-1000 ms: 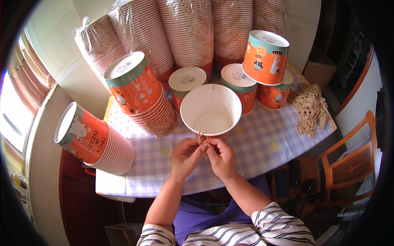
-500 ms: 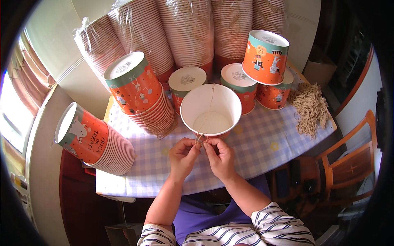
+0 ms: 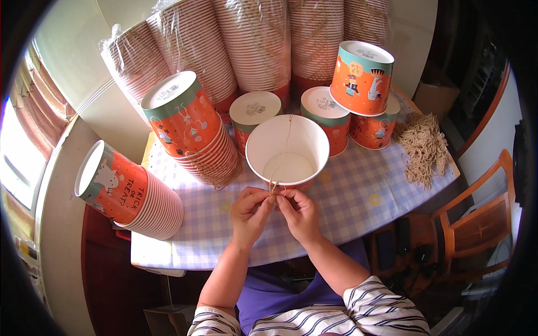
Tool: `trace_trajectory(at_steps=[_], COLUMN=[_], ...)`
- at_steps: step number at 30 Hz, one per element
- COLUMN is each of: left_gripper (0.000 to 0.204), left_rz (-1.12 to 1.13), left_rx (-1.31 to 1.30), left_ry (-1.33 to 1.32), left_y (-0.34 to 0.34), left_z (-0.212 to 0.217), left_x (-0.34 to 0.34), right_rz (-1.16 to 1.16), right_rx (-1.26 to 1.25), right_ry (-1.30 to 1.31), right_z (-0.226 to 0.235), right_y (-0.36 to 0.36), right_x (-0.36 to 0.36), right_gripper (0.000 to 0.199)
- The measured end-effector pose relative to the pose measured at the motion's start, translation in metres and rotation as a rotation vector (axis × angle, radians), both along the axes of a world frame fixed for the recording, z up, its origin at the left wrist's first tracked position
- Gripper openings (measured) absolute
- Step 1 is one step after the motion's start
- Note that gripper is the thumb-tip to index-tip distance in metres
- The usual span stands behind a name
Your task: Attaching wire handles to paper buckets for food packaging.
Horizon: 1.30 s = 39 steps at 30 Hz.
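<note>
A white-lined paper bucket [image 3: 262, 147] stands mouth up on the table in front of me. Thin tan string [image 3: 288, 137] runs from its far rim across the opening to the near rim, where it forms a small loop. My left hand [image 3: 250, 217] pinches the string between thumb and forefinger just outside the near rim. Close beside it, my right hand [image 3: 300, 217] also pinches the string, its thumb almost touching the left one. The fingertips partly hide where the strands cross.
Nested orange buckets [image 3: 193, 120] with string hanging on them stand at left, near another leaning stack [image 3: 129, 190]. Upturned buckets [image 3: 361, 78] are behind and right. A heap of tan string [image 3: 423, 147] lies on the checked tablecloth [image 3: 347, 215]. Tall plastic-wrapped stacks [image 3: 252, 45] line the back.
My fingertips have shifted slightly, and the string loop at the near rim looks narrower. The bucket and the surrounding stacks stay where they were.
</note>
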State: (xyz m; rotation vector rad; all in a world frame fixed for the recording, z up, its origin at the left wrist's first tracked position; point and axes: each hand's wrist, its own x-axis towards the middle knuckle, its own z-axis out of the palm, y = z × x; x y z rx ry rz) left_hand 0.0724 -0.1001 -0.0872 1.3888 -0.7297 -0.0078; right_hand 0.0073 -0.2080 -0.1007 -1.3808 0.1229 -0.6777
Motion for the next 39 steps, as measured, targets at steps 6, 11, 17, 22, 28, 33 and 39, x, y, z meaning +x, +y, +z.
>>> trace_trajectory(at_steps=[6,11,17,22,28,33,39], left_gripper=[0.014,0.016,0.014,0.012,0.006,0.002,0.002], left_rz=[-0.054,-0.069,0.043,0.107,0.183,0.143,0.107], left_rx=[-0.070,-0.096,0.041,0.088,0.063,0.115,0.056], left_ry=[0.045,0.073,-0.116,-0.167,-0.187,-0.179,-0.016], left_y=[-0.001,-0.001,-0.006,-0.008,-0.008,-0.003,-0.001], left_z=[0.000,-0.003,0.003,0.008,0.009,0.007,0.002], left_x=[0.000,0.002,0.003,0.000,0.001,0.003,0.003], right_rz=[-0.006,-0.194,-0.348,-0.378,-0.391,-0.352,-0.273], right_rx=[0.013,-0.259,-0.480,-0.541,-0.511,-0.354,-0.242], right_ry=[-0.030,-0.044,-0.134,-0.159,-0.141,-0.144,-0.083], right_z=[-0.002,0.006,0.007,0.009,0.012,0.005,0.008], right_y=[-0.003,0.001,0.001,0.000,0.000,0.001,0.000], right_x=[0.000,-0.002,0.001,0.001,0.001,0.003,0.001], right_gripper=[0.007,0.005,0.012,0.014,0.013,0.009,0.005])
